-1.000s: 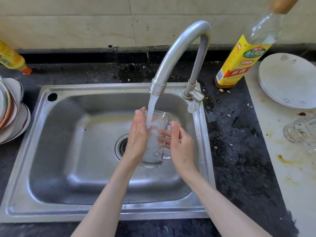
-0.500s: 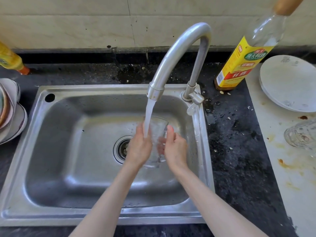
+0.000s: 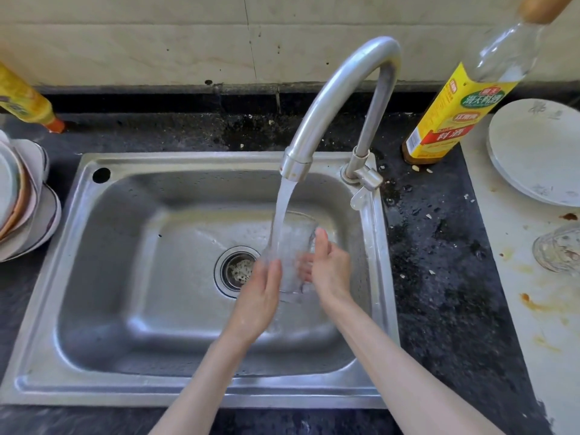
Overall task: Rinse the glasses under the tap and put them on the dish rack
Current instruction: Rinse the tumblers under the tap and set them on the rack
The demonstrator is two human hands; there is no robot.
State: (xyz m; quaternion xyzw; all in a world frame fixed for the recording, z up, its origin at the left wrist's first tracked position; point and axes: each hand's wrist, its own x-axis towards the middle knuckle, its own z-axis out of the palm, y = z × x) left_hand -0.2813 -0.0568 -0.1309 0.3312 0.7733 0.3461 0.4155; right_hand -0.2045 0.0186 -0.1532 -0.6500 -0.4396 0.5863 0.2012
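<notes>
At frame centre, the left hand (image 3: 259, 298) and right hand (image 3: 329, 271) clasp a glass (image 3: 293, 246) under the tap (image 3: 332, 105), fingers wrapped around its sides.

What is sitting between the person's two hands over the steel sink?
In the head view, a clear drinking glass sits between the left hand and right hand, under the water stream from the curved steel tap.
</notes>
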